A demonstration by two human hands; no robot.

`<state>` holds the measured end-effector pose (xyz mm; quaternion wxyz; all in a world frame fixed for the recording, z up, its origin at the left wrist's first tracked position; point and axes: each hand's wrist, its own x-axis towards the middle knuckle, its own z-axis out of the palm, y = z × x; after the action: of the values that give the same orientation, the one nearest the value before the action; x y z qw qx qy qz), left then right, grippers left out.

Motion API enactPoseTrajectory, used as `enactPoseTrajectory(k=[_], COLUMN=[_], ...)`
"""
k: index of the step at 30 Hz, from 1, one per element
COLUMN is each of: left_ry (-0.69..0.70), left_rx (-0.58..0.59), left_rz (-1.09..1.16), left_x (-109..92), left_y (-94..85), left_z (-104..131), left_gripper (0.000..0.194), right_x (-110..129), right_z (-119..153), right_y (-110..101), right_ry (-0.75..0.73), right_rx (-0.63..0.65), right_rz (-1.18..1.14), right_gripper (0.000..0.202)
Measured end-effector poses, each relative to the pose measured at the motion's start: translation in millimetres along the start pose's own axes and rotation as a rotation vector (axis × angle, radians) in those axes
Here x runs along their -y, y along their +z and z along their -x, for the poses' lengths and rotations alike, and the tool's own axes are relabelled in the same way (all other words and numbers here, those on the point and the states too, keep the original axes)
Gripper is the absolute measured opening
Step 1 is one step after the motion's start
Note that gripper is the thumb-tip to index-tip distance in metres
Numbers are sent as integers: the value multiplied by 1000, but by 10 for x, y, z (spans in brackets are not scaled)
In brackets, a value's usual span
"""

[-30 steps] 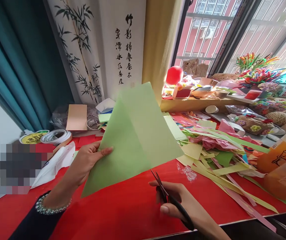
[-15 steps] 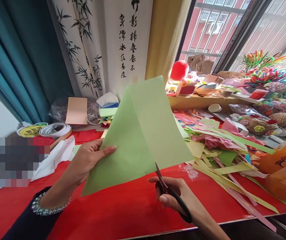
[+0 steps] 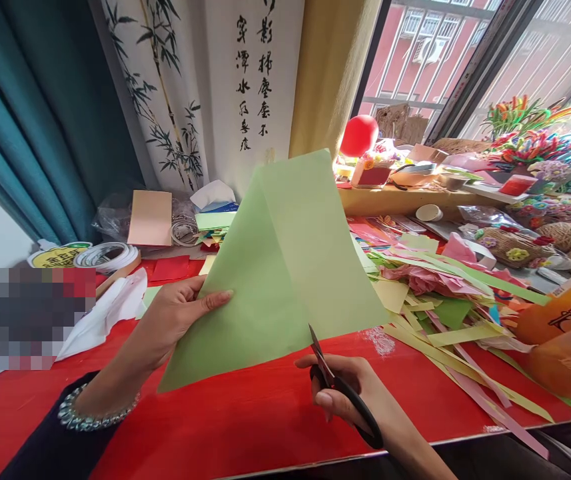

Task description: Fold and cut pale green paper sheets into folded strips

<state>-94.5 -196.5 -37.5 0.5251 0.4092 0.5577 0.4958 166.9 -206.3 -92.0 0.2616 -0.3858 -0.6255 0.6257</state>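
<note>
A large sheet of light green paper (image 3: 275, 260) is held up at a tilt over the red table, with a crease line running down its middle. My left hand (image 3: 185, 307) pinches its left edge, thumb on the near face. In my right hand (image 3: 350, 393) is a pair of scissors (image 3: 322, 363) with black handles, my fingers through the loops. The blade tips point upward and meet the paper's lower edge near the crease. The blades look nearly closed; whether paper lies between them I cannot tell.
Paper strips and scraps (image 3: 440, 313) pile up to the right, beside an orange bag (image 3: 565, 333). Rolls of tape (image 3: 106, 257) and white tissue (image 3: 108, 313) lie at left on the red table (image 3: 245, 427). A red balloon (image 3: 359, 137) rests near the window.
The view has shifted very slightly. Both hands, the green paper and the scissors keep almost the same places.
</note>
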Motion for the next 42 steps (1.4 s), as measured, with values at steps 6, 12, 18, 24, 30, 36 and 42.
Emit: enactPoseTrajectory(k=[6,12,18,24,30,36,42], left_ry=[4,2,-22,-22,-40,-80,-73], left_rx=[1,-9,11,17,33,71,61], left_rz=[44,46,20,-1,-36,-57,-91], left_x=[13,2,21,33,46,48,45], left_y=[-9,-16,-17,-21,-27,6,4], left_z=[-14,-13,-10,-14,-17,-18,-4], left_gripper=[35,36,34,33,35,39,37], right_x=[-69,-92,-92,-29,-42,-37,-43], right_z=[-15,-15,-18,-10,-24,-38,-35], right_y=[48,67,74,118,136,145,154], right_ry=[-1,45,41,57,66,72,60], right_rx=[-47,-78,-92,-113,-115,-135,-134], right_rz=[-38,-76,-93,-103,-135,-122,-146], right_gripper=[39,31,35,31,39,35,37])
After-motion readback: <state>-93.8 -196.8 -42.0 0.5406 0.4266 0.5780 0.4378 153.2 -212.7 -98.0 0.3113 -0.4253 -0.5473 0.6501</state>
